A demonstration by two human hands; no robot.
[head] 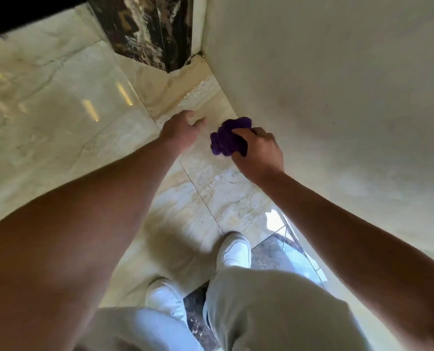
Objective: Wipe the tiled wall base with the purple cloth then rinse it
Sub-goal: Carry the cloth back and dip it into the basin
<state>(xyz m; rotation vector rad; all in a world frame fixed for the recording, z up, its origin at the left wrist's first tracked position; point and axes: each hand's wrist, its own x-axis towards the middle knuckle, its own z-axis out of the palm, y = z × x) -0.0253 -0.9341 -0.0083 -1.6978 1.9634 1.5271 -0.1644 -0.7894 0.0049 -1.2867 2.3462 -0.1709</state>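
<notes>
A crumpled purple cloth (227,136) is bunched in my right hand (257,152), which holds it above the floor close to the foot of the pale wall (337,97) on the right. My left hand (183,127) reaches forward beside it, fingers loosely curled and apart, holding nothing. The cloth hangs a little to the left of the line where wall and floor meet. I cannot tell whether the cloth touches the wall.
Glossy cream marble tiles (59,110) cover the floor. A dark veined marble column (150,31) stands in the far corner. My two white shoes (236,249) and pale trouser legs fill the bottom. A dark tile strip (274,254) runs near my feet.
</notes>
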